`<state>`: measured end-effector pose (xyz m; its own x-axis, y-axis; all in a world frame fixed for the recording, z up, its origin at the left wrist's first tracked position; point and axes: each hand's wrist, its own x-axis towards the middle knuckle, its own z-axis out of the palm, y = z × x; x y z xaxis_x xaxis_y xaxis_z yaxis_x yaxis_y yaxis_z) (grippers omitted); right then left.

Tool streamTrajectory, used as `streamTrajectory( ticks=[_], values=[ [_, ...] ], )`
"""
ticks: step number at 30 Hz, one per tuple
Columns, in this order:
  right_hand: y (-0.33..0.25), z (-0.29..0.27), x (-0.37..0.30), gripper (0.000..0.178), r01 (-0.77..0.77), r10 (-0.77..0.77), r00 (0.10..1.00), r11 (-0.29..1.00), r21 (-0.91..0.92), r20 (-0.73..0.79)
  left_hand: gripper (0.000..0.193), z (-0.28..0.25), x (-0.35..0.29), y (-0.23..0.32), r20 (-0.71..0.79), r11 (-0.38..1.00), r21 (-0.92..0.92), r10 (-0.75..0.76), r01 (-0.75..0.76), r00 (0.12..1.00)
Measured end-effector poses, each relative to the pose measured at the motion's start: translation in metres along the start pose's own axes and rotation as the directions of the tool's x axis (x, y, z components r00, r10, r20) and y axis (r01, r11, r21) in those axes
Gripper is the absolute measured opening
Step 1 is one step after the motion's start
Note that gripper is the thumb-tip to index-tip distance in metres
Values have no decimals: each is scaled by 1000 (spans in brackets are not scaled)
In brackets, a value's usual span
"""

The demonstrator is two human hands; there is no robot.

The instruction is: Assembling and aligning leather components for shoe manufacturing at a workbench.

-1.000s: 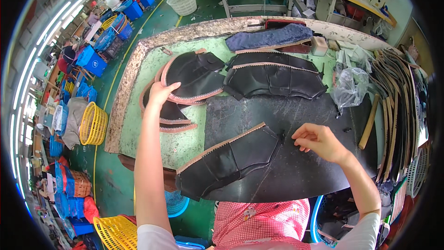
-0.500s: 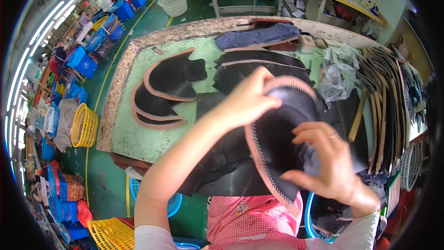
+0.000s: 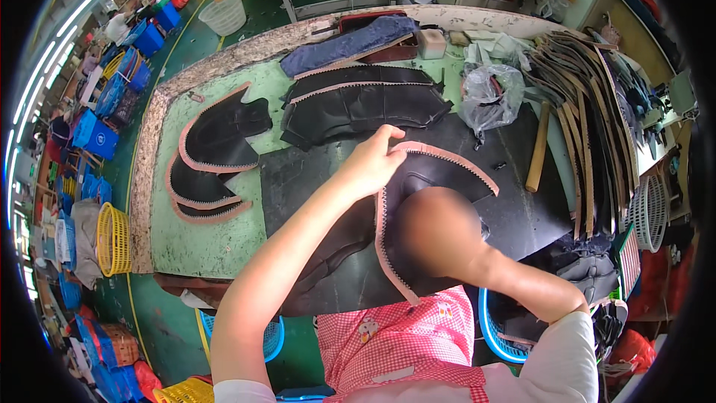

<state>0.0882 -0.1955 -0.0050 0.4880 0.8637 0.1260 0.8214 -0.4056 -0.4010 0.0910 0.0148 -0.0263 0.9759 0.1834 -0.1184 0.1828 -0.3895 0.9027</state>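
Note:
My left hand (image 3: 375, 162) has its fingers closed on the upper edge of a curved black leather-like piece (image 3: 447, 169) with a pink, zigzag-stitched border. That piece lies over a black sheet (image 3: 533, 213) at the near side of the table. Over its right part is my right hand (image 3: 438, 231), so smeared that its fingers do not show. To the left rest two similar black pieces, an upper curved piece (image 3: 220, 136) and a lower curved piece (image 3: 195, 184), overlapping. Behind the sheet lie wider black pieces (image 3: 365, 110) with one stitched pink edge.
A wooden stick (image 3: 538, 148) and a clear plastic bag (image 3: 492, 97) lie to the right, beside a heap of long dark strips (image 3: 578, 93). At the back sits a dark blue cloth bundle (image 3: 347, 46). A blue basket (image 3: 488, 328) stands below the near edge.
The black piece has come down flatter onto the sheet, my left hand still on its upper edge. My right hand, fingers spread before, has moved over the piece. The whole view has shifted.

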Motion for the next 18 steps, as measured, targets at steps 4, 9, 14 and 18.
streamTrajectory(
  ticks=[4,9,14,18],
  values=[
    [-29,-10,-3,32,-55,65,993,993,-102,99,36,0,2,11,-30,980,201,8,-2,1000],
    [-42,1,-2,34,-14,57,985,968,-251,163,29,7,4,38,-44,871,487,101,-67,994],
    [20,-12,13,19,92,-131,985,948,303,110,21,-4,9,6,-389,921,276,369,-275,844],
    [59,-34,15,13,-370,131,924,546,752,360,10,-9,-51,39,-121,944,78,327,-319,937]
  ],
)
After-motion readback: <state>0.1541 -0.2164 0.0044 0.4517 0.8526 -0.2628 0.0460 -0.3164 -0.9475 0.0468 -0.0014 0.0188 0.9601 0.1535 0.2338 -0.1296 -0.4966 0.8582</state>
